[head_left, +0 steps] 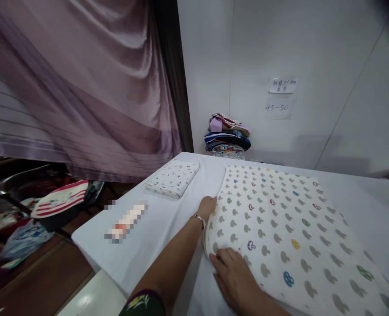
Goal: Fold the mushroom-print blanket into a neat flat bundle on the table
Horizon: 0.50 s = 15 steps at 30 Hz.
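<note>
A large folded cloth (276,219), white with grey and coloured mushroom prints, lies on a white-covered table. My left hand (208,206), with a bracelet at the wrist, holds its left edge; some of those fingertips are hidden by the fabric. Closer to me, my right hand (235,274) rests palm down at the cloth's near left corner, its fingers stretched over the edge and the thumb apart beside it. A smaller folded cloth (174,177) with small dark prints sits farther left on the table.
A pixelated item (127,223) lies on the table's left part. Folded textiles (227,134) are stacked by the wall beyond the far edge. A pink curtain (115,87) hangs at left, above a chair with a striped cushion (61,199). Paper notes (282,85) are on the wall.
</note>
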Each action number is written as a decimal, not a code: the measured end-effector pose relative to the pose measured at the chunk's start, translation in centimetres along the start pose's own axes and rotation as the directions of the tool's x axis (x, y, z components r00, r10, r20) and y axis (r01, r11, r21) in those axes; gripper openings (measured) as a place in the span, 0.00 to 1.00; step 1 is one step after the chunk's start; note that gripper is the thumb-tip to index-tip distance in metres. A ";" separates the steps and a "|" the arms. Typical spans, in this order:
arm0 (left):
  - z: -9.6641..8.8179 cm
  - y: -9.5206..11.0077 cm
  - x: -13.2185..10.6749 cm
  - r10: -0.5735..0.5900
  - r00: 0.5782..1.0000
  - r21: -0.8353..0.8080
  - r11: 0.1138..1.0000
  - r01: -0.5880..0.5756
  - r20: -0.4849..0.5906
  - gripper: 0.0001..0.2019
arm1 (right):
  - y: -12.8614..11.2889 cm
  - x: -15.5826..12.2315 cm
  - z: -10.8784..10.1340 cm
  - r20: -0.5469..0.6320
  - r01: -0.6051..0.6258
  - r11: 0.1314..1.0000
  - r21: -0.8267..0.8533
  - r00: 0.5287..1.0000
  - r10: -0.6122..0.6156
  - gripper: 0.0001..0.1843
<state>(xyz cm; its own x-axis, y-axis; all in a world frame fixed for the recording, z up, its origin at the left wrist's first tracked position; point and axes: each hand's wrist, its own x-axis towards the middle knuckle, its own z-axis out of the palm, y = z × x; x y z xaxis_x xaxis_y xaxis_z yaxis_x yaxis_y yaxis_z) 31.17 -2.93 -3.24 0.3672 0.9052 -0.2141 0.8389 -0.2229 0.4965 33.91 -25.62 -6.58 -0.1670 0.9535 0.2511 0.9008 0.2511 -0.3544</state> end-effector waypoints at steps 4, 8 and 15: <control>0.0 1.3 2.4 -0.044 0.999 0.000 0.999 0.044 0.018 0.20 | 0.3 0.2 0.3 0.011 0.012 1.000 -0.017 1.000 -0.012 0.24; 0.3 2.1 3.0 -0.024 1.000 0.007 1.000 0.024 0.007 0.19 | 0.7 0.4 0.7 0.011 0.033 0.999 -0.022 0.999 -0.032 0.25; 1.1 1.6 2.0 0.050 0.990 0.068 0.997 -0.041 -0.133 0.15 | 2.3 0.4 3.1 -0.050 0.087 0.995 -0.048 0.995 -0.089 0.28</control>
<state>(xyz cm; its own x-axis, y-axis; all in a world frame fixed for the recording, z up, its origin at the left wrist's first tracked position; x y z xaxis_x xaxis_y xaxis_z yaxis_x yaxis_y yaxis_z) 33.71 -1.92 -3.77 0.3520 0.9329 -0.0757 0.8485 -0.2839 0.4467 34.71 -24.11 -10.07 -0.2269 0.9177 0.3262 0.9010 0.3249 -0.2876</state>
